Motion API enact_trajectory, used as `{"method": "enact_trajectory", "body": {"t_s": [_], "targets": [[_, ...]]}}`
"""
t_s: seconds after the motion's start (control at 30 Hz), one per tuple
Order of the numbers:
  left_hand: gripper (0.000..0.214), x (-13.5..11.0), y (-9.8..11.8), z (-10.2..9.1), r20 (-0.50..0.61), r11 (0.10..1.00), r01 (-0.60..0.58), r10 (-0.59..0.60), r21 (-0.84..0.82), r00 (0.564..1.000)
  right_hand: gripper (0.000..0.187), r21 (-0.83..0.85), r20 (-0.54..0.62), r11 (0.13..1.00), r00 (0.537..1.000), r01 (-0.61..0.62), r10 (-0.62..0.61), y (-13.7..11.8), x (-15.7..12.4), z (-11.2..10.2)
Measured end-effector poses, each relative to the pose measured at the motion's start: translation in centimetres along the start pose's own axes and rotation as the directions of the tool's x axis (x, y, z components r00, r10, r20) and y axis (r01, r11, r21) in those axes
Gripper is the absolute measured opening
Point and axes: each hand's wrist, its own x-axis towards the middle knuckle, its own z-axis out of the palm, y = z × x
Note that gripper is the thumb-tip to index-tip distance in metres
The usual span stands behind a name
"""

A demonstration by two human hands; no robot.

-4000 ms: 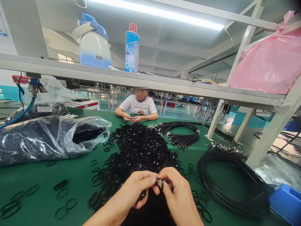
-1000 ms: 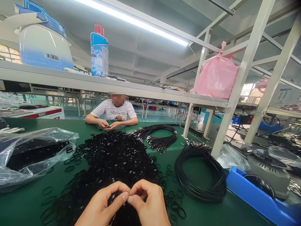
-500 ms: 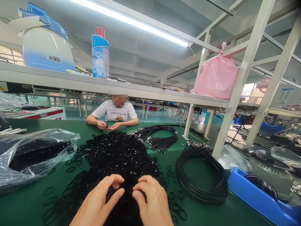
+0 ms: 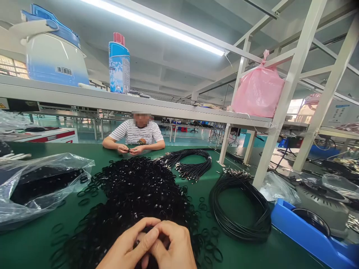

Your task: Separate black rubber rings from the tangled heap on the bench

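A big heap of small black rubber rings (image 4: 134, 190) covers the middle of the green table (image 4: 42, 235). My left hand (image 4: 126, 246) and my right hand (image 4: 174, 248) meet at the near edge of the heap, fingers curled and pinched together around a few black rings (image 4: 146, 229). The left thumb lies across the right fingers. Exactly what sits between the fingertips is mostly hidden.
A coil of black cable (image 4: 238, 209) lies to the right, a smaller bundle (image 4: 190, 162) behind it. A clear plastic bag of black parts (image 4: 36, 186) sits on the left. Blue tray (image 4: 308, 231) at right. A person in a striped shirt (image 4: 134, 136) works opposite. Shelf (image 4: 112, 101) overhead.
Half a second ago my fingers were spread over the heap; now both hands have closed together and drawn slightly nearer, pinching rings between them.
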Motion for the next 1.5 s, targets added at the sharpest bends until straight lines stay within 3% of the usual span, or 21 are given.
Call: {"method": "enact_trajectory", "body": {"t_s": [0.07,0.17,0.37,0.5,0.6,0.77,1.07,1.5], "targets": [[0.046,0.4,-0.1,-0.9,0.006,0.998,0.006,-0.007,0.067,1.000,0.012,0.001,-0.049,0.998,0.997,-0.061,0.061,0.1,0.2,-0.5],[0.043,0.6,-0.2,-1.8,-0.070,0.989,-0.008,0.019,0.145,0.997,0.013,-0.011,-0.091,0.997,0.993,-0.077,0.076,0.0,0.3,-1.0],[0.033,0.5,0.1,-1.6,-0.147,0.970,-0.087,0.123,0.228,0.981,0.023,-0.011,-0.044,0.997,0.996,-0.078,0.078,-1.4,0.5,-1.5],[0.038,0.3,0.3,-1.2,-0.080,0.984,-0.009,0.023,0.177,0.997,0.024,-0.107,-0.060,0.994,0.998,0.023,-0.030,-1.9,0.3,-1.9],[0.045,0.2,0.2,-1.1,-0.060,0.990,0.054,-0.047,0.127,0.997,0.025,-0.168,-0.058,0.986,0.998,0.023,-0.033,-1.9,0.0,-2.0],[0.039,0.3,0.3,-1.0,-0.097,0.989,0.039,-0.025,0.142,0.995,0.026,-0.107,-0.048,0.994,0.998,0.035,-0.040,-1.9,0.1,-2.1],[0.029,0.6,-0.4,-1.0,-0.054,0.986,-0.037,0.046,0.161,0.997,0.027,-0.045,-0.035,0.997,0.997,0.065,-0.067,-1.8,0.1,-1.9],[0.029,0.0,-0.1,-0.6,0.024,0.968,0.018,-0.025,0.252,0.999,0.022,-0.063,0.052,0.998,0.999,0.016,-0.013,-2.2,-0.3,-1.7]]}}
